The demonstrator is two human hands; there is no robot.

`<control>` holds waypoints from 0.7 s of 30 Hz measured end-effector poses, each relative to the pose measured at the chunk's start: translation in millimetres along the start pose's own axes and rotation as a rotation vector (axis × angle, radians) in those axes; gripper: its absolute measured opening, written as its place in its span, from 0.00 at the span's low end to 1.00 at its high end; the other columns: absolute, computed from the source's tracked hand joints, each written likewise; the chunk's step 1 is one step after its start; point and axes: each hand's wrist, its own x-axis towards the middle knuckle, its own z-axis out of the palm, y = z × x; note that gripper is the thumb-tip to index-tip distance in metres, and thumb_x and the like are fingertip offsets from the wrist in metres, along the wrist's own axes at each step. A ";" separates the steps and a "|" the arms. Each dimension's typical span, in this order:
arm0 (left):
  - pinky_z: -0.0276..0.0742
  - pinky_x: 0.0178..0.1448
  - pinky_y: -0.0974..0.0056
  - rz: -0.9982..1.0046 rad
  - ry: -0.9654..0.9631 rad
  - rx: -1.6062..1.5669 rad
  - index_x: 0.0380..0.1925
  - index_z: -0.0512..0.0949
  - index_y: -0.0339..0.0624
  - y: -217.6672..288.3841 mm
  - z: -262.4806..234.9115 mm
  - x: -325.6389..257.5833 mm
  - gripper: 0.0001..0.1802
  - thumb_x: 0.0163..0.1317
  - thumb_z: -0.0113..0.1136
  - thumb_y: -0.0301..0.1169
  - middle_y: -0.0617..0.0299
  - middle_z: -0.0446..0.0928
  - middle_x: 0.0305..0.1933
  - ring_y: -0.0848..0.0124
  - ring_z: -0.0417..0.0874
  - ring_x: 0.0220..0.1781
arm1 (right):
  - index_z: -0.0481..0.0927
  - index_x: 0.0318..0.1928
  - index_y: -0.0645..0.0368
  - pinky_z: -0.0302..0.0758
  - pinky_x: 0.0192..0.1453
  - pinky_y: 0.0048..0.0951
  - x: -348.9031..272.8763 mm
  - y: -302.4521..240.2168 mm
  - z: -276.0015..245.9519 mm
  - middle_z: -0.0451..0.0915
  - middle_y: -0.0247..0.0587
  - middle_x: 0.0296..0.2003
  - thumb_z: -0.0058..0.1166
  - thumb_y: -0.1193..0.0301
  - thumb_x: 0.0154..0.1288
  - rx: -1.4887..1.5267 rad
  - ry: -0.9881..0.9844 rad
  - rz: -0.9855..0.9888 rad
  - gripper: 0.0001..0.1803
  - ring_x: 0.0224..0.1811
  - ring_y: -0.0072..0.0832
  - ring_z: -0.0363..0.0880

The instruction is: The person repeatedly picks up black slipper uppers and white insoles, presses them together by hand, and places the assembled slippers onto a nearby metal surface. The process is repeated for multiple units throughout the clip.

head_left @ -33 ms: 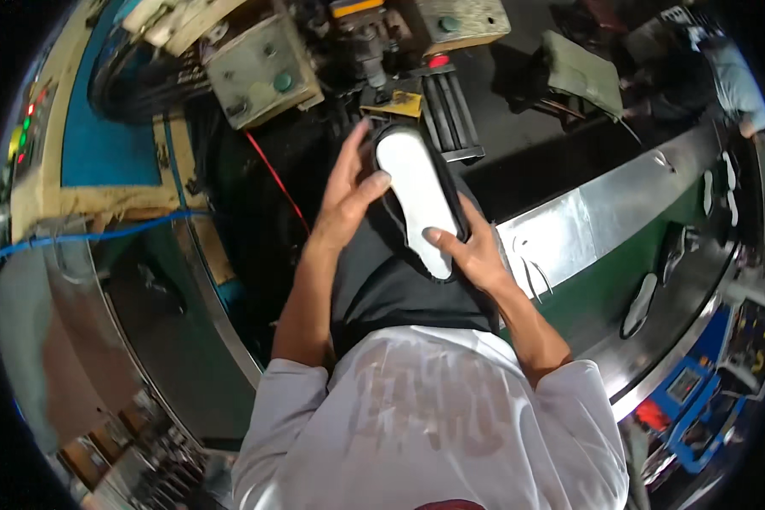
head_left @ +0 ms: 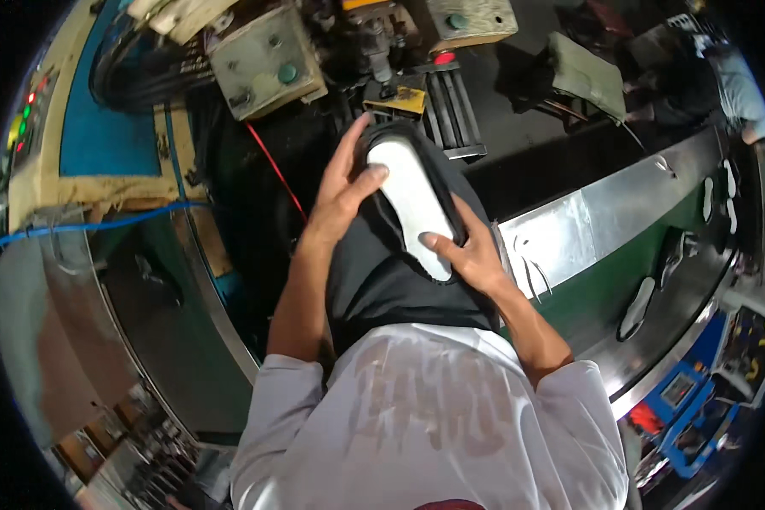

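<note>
shoe: I hold a black shoe, white sole up, just above my lap, near the machine
left hand: my left hand curls over the far end, thumb on the sole
right hand: my right hand cups the near end, fingers closed on its edge
risk: a loose grip could let it tip and slide off my knees
room: machine block and rails crowd the far side; metal conveyor rim bounds the right; left lies more open

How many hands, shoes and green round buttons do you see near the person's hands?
Hands: 2, left hand and right hand
Shoes held: 1, black shoe with white sole
Green round buttons: 2, and
Total: 5
</note>
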 end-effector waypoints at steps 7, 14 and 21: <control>0.70 0.76 0.62 -0.079 -0.212 0.365 0.73 0.76 0.38 16.3 -42.6 -6.5 0.33 0.70 0.69 0.39 0.55 0.78 0.72 0.67 0.78 0.70 | 0.68 0.76 0.69 0.70 0.77 0.46 34.4 -50.3 17.7 0.77 0.67 0.68 0.70 0.54 0.69 -0.294 -0.079 -0.173 0.46 0.74 0.57 0.74; 0.68 0.77 0.59 0.139 -0.237 0.513 0.66 0.81 0.34 13.8 -34.1 15.7 0.29 0.68 0.70 0.37 0.51 0.80 0.68 0.61 0.78 0.72 | 0.74 0.72 0.68 0.77 0.67 0.41 54.1 -66.1 24.2 0.81 0.62 0.62 0.71 0.63 0.71 -0.390 0.057 -0.331 0.35 0.63 0.49 0.82; 0.66 0.80 0.55 0.198 -0.300 0.445 0.64 0.83 0.34 -2.6 -33.6 25.0 0.29 0.67 0.71 0.39 0.49 0.79 0.69 0.58 0.77 0.74 | 0.70 0.74 0.70 0.69 0.79 0.43 51.7 -46.8 9.8 0.76 0.61 0.69 0.72 0.60 0.68 -0.195 -0.024 -0.348 0.42 0.75 0.50 0.72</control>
